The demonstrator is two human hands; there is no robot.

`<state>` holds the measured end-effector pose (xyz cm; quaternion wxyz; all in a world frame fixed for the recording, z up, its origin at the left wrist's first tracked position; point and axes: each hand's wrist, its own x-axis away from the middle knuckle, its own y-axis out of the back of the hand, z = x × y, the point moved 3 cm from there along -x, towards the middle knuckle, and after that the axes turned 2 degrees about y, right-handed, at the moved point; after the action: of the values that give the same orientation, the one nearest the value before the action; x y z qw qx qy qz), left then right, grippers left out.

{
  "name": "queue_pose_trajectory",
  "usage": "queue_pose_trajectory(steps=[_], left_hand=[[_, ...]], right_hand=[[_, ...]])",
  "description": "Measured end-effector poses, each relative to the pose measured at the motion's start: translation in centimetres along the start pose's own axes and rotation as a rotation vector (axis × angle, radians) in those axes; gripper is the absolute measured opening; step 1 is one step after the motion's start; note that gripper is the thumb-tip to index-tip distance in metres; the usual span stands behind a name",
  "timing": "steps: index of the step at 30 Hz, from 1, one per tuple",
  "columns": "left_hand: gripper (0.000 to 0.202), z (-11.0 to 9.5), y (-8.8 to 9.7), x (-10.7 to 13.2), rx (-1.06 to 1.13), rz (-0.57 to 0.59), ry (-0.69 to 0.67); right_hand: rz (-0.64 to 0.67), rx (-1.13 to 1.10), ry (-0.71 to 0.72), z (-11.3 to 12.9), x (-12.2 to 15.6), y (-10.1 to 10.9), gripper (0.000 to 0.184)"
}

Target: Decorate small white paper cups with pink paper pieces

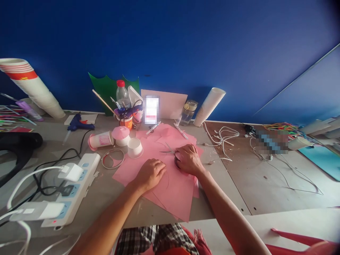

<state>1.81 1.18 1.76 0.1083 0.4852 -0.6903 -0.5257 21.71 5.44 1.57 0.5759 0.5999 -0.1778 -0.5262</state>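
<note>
Sheets of pink paper (180,193) lie overlapping on the table in front of me. My left hand (152,173) rests palm down on the top sheet, its fingers lying loosely bent on the paper. In my right hand (189,158) are scissors (170,152), gripped by their dark handles. Their blades are spread apart and point left over the paper. A curved line shows on the sheet between my hands. Left of the paper are a white paper cup (135,148), a cup with a pink top (120,135), a pink-wrapped cup (101,140) on its side and a tape ring (113,158).
At left lie a power strip (77,191) with plugs and cables, and a blue glue gun (79,122). Behind the paper stand a lit phone (151,109), a glass jar (188,112) and stacked paper cups (209,106). White cables (225,136) lie at right.
</note>
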Motion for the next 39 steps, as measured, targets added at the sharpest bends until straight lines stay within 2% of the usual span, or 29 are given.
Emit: queue_pose_trajectory(steps=[9,12,14,17,20,24,30,33,36,39], left_hand=[[0.014,0.6,0.6,0.0,0.025,-0.160,0.002],[0.014,0.4,1.9,0.2,0.038,-0.320,-0.043],[0.017,0.3,3.0,0.5,0.032,-0.479,-0.074],[0.032,0.4,4.6,1.2,-0.054,-0.747,-0.072],[0.048,1.0,5.7,1.4,-0.135,-0.906,0.041],[0.062,2.5,6.0,0.8,-0.110,-0.917,0.249],[0.062,5.2,5.3,0.6,-0.051,-0.896,0.418],[0.046,5.9,4.9,0.4,0.027,-0.842,0.453],[0.026,5.7,4.6,0.2,0.090,-0.771,0.451],[0.026,4.8,4.4,0.0,0.115,-0.725,0.415]], right_hand=[[0.244,-0.087,-0.092,-0.7,-0.5,-0.2,0.046],[0.345,-0.171,-0.108,-0.9,-0.6,0.4,0.051],[0.390,-0.240,-0.115,-0.8,-0.7,0.9,0.046],[0.320,-0.300,-0.167,-1.0,-1.2,1.5,0.032],[0.135,-0.279,-0.279,-1.9,-2.5,2.0,0.035],[-0.022,-0.147,-0.450,-4.1,-6.1,2.1,0.035],[-0.027,-0.039,-0.527,-6.4,-12.5,1.2,0.047],[0.018,0.014,-0.549,-7.1,-14.4,0.3,0.050],[0.063,0.060,-0.559,-7.7,-15.5,-0.5,0.049],[0.100,0.097,-0.555,-8.0,-16.2,-0.9,0.048]])
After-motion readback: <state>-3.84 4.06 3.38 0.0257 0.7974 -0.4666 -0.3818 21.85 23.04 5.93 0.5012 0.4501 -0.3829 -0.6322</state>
